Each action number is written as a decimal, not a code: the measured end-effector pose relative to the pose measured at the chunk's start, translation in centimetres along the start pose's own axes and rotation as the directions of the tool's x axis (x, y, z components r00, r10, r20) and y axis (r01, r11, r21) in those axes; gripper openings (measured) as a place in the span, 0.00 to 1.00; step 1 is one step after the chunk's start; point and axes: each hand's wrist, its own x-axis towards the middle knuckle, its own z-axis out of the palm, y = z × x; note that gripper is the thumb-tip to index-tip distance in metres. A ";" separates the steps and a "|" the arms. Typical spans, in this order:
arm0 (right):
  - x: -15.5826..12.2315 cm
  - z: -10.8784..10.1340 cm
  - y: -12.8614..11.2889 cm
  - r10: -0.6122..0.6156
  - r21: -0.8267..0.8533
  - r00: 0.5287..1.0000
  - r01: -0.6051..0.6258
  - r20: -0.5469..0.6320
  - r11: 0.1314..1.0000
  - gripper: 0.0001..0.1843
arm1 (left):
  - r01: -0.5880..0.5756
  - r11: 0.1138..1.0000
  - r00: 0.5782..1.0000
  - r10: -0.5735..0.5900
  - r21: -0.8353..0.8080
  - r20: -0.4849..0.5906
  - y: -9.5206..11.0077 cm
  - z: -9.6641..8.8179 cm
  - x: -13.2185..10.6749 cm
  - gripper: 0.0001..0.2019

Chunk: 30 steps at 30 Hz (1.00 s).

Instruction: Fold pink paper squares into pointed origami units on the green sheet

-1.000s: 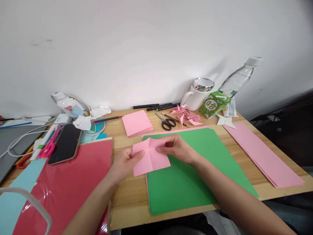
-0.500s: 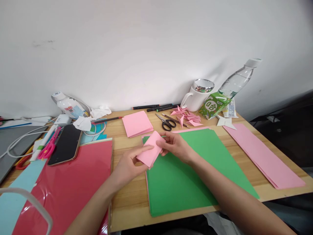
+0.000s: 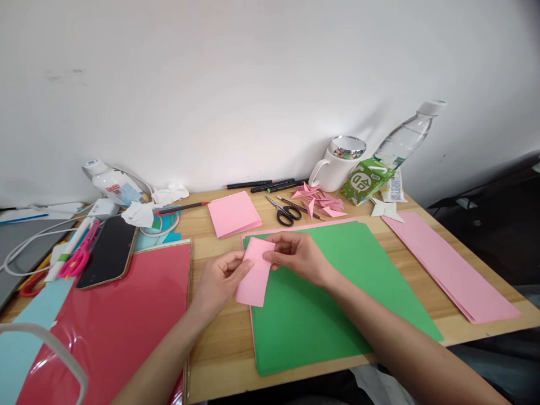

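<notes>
Between my two hands is a pink paper (image 3: pixel 255 281), folded into a narrow rectangle and raised above the table. My left hand (image 3: pixel 223 277) pinches its left edge with the thumb on the front face. On the upper right edge, my right hand (image 3: pixel 297 257) grips it between thumb and fingers. Beneath and to the right lies a stack of green paper (image 3: pixel 337 304), with pink sheets showing under its edges. Behind my hands rests a pile of square pink paper (image 3: pixel 234 214).
Black-handled scissors (image 3: pixel 288 215), folded pink pieces (image 3: pixel 323 199) and a white mug (image 3: pixel 337 166) are at the back. A green carton (image 3: pixel 365 181) and tilted bottle (image 3: pixel 409 135) stand beside them. Pink strips (image 3: pixel 451 267) lie right; a phone (image 3: pixel 108 252) and red folder (image 3: pixel 126 320) lie left.
The pink paper has turned from a slanted, partly curled position to a flatter, more upright rectangle facing me. My left thumb has shifted down its face, and both hands still hold it.
</notes>
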 end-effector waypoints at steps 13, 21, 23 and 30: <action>-0.3 0.5 -0.4 -0.002 0.041 0.999 0.004 -0.046 0.999 0.17 | 0.094 0.990 0.996 -0.093 -0.108 0.011 -0.5 -0.4 0.2 0.18; -0.6 0.8 -0.3 -0.003 0.056 1.000 0.002 0.016 0.998 0.20 | -0.017 0.999 1.000 0.016 -0.051 -0.013 0.0 0.1 -0.1 0.16; -0.7 0.9 -0.4 0.002 0.076 1.000 -0.004 0.022 0.997 0.20 | -0.016 0.999 0.999 0.015 -0.029 -0.049 -0.2 0.2 -0.1 0.15; -0.7 1.2 -0.9 0.024 0.118 1.000 -0.024 0.005 0.993 0.15 | -0.007 0.998 0.997 0.002 -0.064 -0.077 -0.6 0.1 -0.1 0.15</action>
